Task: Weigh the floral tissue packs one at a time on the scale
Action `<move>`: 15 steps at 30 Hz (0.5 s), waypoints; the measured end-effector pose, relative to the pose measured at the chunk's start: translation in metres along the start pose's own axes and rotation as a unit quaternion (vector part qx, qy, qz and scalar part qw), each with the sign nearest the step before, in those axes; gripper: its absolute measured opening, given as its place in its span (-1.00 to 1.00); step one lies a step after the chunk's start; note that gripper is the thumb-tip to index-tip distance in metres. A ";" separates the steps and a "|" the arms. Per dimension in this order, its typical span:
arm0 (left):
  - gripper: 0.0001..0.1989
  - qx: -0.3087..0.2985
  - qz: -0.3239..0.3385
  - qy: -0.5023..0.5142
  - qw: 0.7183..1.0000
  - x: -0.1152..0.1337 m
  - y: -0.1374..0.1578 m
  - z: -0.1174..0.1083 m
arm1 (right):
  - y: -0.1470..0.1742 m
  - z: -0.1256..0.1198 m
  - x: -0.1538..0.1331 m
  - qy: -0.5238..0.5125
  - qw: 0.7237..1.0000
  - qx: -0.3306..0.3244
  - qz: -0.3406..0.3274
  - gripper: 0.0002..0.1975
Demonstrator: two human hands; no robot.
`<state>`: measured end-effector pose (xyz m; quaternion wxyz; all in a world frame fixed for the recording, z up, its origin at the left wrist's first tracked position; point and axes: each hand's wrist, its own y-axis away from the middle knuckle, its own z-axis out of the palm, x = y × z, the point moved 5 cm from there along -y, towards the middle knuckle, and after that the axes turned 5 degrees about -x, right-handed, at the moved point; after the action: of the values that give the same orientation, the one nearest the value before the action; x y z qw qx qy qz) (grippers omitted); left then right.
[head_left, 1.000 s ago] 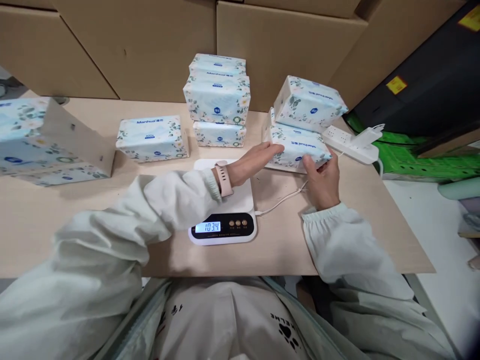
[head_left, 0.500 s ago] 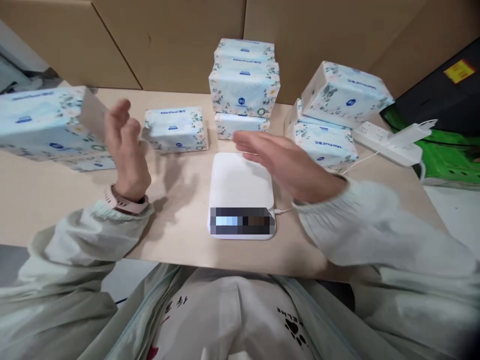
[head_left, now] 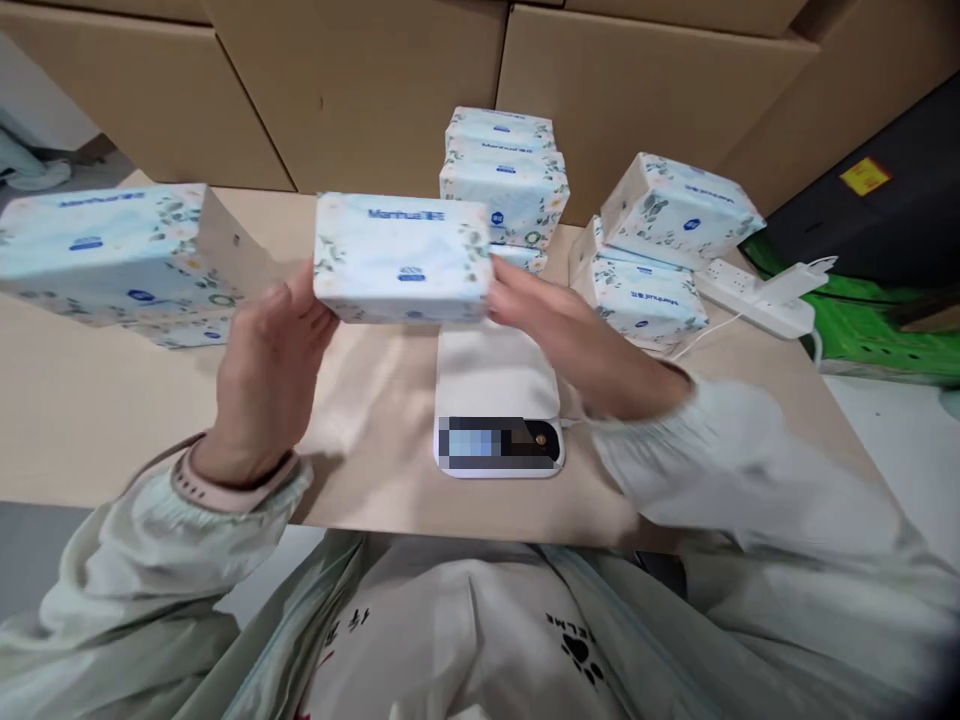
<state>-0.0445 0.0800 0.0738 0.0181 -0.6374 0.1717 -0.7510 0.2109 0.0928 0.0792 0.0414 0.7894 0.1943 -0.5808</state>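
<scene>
Between both hands I hold a pack of tissues [head_left: 403,255], pale blue and white with a leaf and flower print, raised above the table. My left hand [head_left: 270,375] presses on its left end, fingers partly hidden beneath it. On the right end, my right hand [head_left: 559,325] grips it, fingertips partly out of sight. Just nearer to me lies a white digital scale [head_left: 495,375], its far edge covered by the pack. The scale's display [head_left: 491,442] is blurred out.
Similar tissue packs are stacked at left [head_left: 97,240], at centre back [head_left: 506,190] and at right [head_left: 652,295]. A white power strip [head_left: 757,300] lies beyond the right stack, beside a green crate [head_left: 877,330]. Cardboard boxes [head_left: 360,100] line the table's back.
The pack that lay alone on the table left of centre is now lifted between both hands, closer to the scale. My left hand has moved down and right, and closed on it.
</scene>
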 end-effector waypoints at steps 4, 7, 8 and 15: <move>-0.45 -0.109 -0.078 0.018 0.991 0.006 0.026 0.052 | 0.089 -0.037 -0.002 -0.013 0.992 0.043 0.117 -0.36; -0.47 -0.136 -0.129 0.028 0.982 -0.017 0.032 0.068 | 0.114 -0.048 0.013 -0.006 0.985 0.071 0.158 -0.37; -0.48 -0.133 -0.139 0.027 0.981 -0.026 0.033 0.069 | 0.116 -0.048 0.020 -0.001 0.984 0.073 0.162 -0.37; -0.55 0.086 -0.031 -0.005 0.996 -0.048 0.035 0.040 | 0.126 -0.050 0.051 0.124 0.959 0.247 -0.060 -0.57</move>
<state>-0.0036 0.0495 0.0239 0.0501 -0.6420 0.0867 -0.7601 0.3137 0.0044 0.0272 -0.2137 0.8281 0.0955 -0.5094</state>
